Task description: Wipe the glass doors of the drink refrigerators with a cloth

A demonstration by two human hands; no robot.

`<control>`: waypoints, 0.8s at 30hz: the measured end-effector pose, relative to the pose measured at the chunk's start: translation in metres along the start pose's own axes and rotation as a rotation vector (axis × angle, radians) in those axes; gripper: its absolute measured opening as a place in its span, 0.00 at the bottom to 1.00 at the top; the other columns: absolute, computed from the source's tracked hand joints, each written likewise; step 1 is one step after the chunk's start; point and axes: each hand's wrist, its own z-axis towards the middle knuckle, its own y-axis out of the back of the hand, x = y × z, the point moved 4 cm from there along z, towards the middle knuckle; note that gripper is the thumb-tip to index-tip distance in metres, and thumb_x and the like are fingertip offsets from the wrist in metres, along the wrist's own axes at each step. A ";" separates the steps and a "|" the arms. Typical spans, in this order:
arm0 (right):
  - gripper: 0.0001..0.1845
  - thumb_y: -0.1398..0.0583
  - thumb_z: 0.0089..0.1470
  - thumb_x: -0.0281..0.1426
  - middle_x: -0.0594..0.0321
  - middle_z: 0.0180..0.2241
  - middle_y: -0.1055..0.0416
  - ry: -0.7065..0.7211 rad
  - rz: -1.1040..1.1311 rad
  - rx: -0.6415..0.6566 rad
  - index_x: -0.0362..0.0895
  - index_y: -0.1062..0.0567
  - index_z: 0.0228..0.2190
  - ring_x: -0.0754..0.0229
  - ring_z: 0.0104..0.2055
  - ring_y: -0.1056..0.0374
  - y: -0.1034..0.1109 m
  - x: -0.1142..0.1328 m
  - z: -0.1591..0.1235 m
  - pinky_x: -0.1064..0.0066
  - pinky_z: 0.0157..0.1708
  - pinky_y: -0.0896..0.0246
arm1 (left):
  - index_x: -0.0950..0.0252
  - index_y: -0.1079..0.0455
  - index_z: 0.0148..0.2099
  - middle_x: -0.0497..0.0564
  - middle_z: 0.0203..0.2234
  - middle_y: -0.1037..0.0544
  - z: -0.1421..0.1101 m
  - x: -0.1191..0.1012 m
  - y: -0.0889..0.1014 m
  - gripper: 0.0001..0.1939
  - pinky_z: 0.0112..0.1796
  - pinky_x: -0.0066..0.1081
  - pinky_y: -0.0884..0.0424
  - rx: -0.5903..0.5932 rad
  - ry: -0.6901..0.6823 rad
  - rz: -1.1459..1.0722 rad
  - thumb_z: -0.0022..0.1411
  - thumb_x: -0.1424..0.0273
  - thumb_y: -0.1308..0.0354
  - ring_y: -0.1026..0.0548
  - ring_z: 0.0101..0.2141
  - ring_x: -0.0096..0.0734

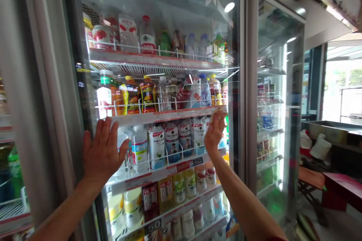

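Observation:
A tall glass fridge door (181, 3) stands in front of me, with drinks showing through it. My left hand (103, 150) is spread, palm toward the glass at the door's left side, its fingers pointing up. Higher on the right, my right hand (215, 130) is at the glass with its fingers close together. Something small and pale shows at its fingertips, but I cannot make out what it is. Behind the glass, between the hands, white-labelled bottles (157, 145) stand on a shelf. Dark bottles with yellow caps (148, 94) are on the shelf above.
A grey door frame (251, 83) runs up the right side, beside another glass-fronted fridge (271, 120). Cans (179, 188) fill a lower shelf. At far right are a red box (343, 184), a white plastic bag (321, 147) and a bright window (343, 79).

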 end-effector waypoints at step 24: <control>0.28 0.51 0.56 0.28 0.62 0.62 0.52 0.608 0.011 0.419 0.54 0.45 0.58 0.55 0.64 0.59 0.005 0.066 -0.073 0.53 0.60 0.57 | 0.58 0.66 0.65 0.55 0.62 0.52 -0.026 -0.017 -0.005 0.36 0.58 0.49 0.59 0.080 -0.083 -0.079 0.61 0.66 0.50 0.52 0.61 0.42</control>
